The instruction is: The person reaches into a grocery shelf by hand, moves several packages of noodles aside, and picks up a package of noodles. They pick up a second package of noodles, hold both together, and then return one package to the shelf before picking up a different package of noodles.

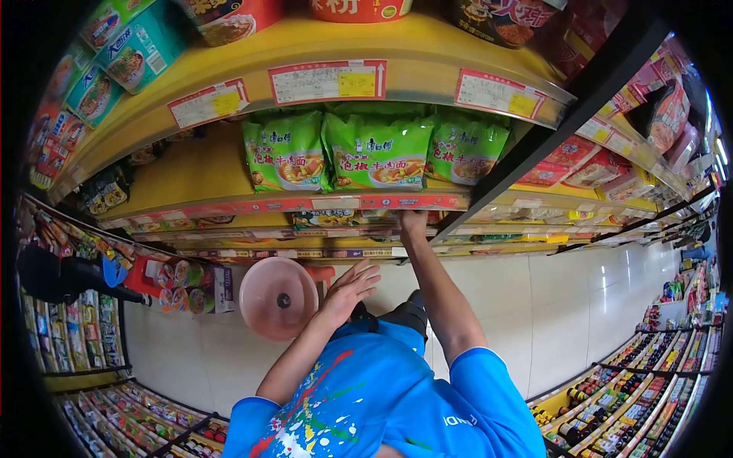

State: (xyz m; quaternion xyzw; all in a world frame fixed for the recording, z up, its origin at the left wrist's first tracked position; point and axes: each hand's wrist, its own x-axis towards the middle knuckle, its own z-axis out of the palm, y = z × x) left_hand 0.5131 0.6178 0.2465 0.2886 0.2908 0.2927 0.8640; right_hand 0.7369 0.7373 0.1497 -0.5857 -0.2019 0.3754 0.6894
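Green plastic noodle packets (374, 153): three face front, upright on the yellow shelf with a red printed edge (267, 206).
Right hand (414, 221): reaches beneath that edge, fingers hidden; whether its grip grasps anything, I cannot tell.
Dark-and-yellow plastic packet (324, 218): on the lower shelf (267, 235), left of the right hand.
Left hand (351, 290): released, fingers apart, near the pink round plastic basin (279, 301).
Reach under the edge: the gap looks tight, so a low, level wrist seems best, leaving neighbouring packets undisturbed.

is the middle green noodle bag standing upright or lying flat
Upright: the middle green noodle bag shows its printed front facing out, with the lettering the right way up.
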